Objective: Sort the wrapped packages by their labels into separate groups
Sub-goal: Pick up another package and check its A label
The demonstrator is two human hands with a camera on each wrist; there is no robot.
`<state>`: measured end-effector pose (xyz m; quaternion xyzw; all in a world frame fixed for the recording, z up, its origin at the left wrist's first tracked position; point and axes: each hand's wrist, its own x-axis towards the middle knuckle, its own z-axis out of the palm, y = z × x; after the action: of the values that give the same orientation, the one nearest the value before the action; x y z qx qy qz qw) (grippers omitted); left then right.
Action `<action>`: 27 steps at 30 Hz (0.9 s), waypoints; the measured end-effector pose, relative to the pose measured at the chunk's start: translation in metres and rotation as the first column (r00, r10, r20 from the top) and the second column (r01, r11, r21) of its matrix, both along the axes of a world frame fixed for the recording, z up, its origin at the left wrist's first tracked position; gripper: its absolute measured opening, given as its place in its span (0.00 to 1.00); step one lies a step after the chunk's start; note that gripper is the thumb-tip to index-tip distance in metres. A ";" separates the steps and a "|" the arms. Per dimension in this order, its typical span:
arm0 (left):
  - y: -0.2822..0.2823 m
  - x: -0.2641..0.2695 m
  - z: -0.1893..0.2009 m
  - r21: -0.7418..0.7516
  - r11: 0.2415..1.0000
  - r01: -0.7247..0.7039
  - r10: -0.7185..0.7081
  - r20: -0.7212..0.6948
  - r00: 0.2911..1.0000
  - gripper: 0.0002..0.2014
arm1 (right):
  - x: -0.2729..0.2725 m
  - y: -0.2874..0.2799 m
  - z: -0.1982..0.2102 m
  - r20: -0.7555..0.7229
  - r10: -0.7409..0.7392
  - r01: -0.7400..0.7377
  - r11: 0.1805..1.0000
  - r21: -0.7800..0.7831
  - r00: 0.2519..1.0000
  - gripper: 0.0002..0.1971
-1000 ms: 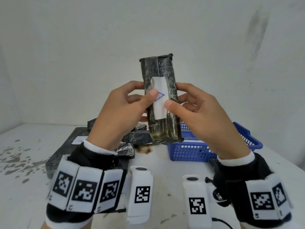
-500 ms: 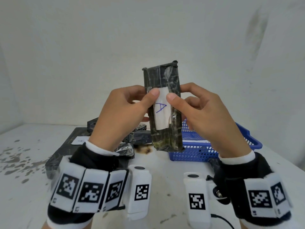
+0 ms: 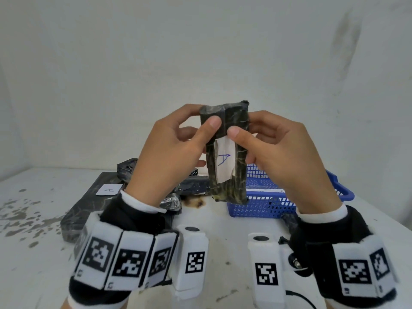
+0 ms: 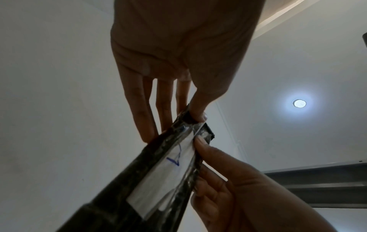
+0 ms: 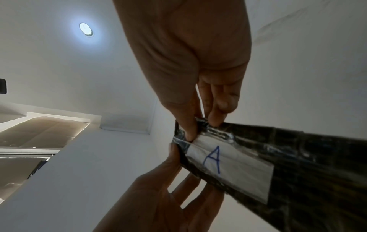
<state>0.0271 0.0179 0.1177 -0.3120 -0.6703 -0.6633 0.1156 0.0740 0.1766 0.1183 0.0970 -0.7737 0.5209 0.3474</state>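
Fingers point(image 3: 213, 124) on pkg point(image 3: 236, 179), basket point(image 3: 263, 210) behind

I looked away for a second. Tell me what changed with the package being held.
Both thumbs slid up off the white label to the top of the held package, uncovering the blue "A". The package sank slightly. Left hand and right hand still pinch it upright; the blue basket stayed put.

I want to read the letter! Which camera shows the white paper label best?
The right wrist view: the white paper label with its blue A fills the frame, unobstructed. The head view shows it smaller; the left wrist view shows it skewed.
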 end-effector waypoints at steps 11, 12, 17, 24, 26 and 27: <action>0.002 0.003 0.002 0.066 0.996 0.061 -0.063 0.026 0.998 0.05 | 0.006 -0.004 0.005 -0.004 0.051 -0.051 0.997 -0.065 0.999 0.10; 0.002 0.004 0.003 0.072 0.995 0.065 -0.067 0.027 0.997 0.05 | 0.007 -0.004 0.005 -0.007 0.050 -0.050 0.996 -0.069 0.999 0.09; 0.004 0.007 0.003 0.096 0.993 0.062 -0.062 0.001 0.998 0.05 | 0.005 -0.003 0.004 0.003 0.058 -0.057 0.993 -0.104 0.998 0.07; 0.004 0.007 0.003 0.098 0.991 0.086 -0.084 -0.029 0.996 0.05 | 0.004 -0.001 0.003 -0.031 0.068 -0.070 0.995 -0.066 0.997 0.02; 0.003 0.008 0.004 0.091 0.991 0.097 -0.098 -0.001 0.995 0.12 | 0.005 0.001 0.003 -0.034 0.075 -0.077 0.995 -0.058 0.997 0.02; 0.003 0.007 0.004 0.090 0.992 0.094 -0.097 0.027 0.995 0.16 | 0.005 0.001 0.003 -0.036 0.077 -0.079 0.996 -0.051 0.996 0.02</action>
<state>0.0344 0.0205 0.1216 -0.3280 -0.6263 -0.7018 0.0868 0.0789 0.1776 0.1208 0.1271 -0.7494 0.5523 0.3424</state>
